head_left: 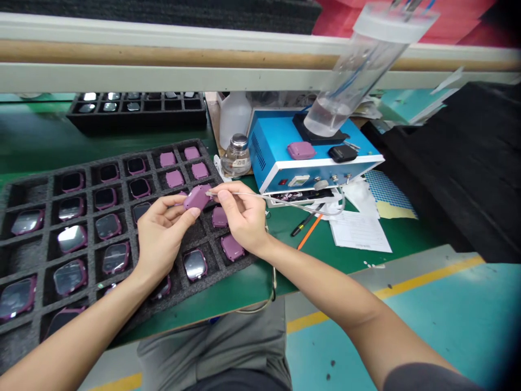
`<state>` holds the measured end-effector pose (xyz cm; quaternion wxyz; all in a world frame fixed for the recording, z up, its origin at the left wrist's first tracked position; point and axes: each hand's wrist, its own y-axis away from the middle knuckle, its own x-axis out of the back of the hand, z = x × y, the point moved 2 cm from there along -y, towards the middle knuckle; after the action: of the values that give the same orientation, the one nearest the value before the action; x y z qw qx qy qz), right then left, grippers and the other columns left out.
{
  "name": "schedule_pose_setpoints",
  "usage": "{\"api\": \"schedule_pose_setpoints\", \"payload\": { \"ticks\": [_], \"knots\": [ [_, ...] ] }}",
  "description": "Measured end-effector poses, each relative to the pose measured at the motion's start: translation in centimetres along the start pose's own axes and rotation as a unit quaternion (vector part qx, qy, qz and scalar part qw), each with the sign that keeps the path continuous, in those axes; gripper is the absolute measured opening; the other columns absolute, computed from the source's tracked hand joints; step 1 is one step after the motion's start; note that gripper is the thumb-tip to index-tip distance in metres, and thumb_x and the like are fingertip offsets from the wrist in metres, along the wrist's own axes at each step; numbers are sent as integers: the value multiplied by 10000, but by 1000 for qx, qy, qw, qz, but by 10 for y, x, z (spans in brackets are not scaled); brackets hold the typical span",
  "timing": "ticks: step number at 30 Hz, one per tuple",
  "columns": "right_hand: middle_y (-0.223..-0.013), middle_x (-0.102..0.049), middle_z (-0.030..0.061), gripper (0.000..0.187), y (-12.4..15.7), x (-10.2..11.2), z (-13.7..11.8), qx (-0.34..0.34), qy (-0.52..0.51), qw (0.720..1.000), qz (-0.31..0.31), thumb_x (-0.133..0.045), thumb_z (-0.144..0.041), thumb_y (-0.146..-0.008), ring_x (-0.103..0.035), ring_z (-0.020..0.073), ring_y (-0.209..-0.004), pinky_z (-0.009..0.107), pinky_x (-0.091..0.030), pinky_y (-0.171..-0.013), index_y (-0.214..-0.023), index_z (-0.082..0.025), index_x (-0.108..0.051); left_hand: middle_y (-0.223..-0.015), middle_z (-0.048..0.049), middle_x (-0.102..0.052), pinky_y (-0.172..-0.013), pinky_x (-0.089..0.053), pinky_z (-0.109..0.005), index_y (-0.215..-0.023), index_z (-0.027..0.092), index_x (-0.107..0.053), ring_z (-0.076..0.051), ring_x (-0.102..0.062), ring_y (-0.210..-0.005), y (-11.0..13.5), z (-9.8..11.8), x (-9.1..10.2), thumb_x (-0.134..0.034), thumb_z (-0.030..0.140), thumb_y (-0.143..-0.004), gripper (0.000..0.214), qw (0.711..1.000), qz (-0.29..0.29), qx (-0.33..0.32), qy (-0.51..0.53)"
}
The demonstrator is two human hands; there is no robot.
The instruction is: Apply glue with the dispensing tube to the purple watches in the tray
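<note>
Over the table and foam tray, the left hand and right hand are working, fingers respectively clamping the purple case and pinching the thin tube, whose tip presumably needs steady, light guiding.

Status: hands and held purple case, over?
Left hand gripping purple case. Right hand pinching thin tube, its tip at the case's edge. Foam tray beneath; no obstruction visible.
</note>
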<state>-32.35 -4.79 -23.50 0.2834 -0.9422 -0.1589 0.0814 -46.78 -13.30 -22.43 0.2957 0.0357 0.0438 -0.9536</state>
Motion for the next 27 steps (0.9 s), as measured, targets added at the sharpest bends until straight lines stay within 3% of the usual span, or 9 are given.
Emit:
{"api": "schedule_pose_setpoints", "payload": {
  "ticks": [17, 27],
  "knots": [
    [-1016, -741, 74, 239, 7, 2, 3, -13, 15, 1000, 1, -615, -406, -1032, -727, 195, -928, 351, -651, -828, -1014, -209, -748, -971, -75, -785, -785, -620, -277, -986, 158, -694, -191, -758, -884, 4, -3, -1, -937, 368, -662, 456, 1000, -14, 18, -2],
    [-1006, -738, 77, 226, 7, 2, 3, -7, 21, 1000, 0, -615, -381, -1033, -723, 190, -923, 344, -651, -826, -1006, -201, -748, -952, -63, -785, -754, -601, -242, -975, 156, -697, -159, -746, -844, 4, -2, -2, -939, 326, -671, 424, 1000, -17, 15, 13]
  ]
}}
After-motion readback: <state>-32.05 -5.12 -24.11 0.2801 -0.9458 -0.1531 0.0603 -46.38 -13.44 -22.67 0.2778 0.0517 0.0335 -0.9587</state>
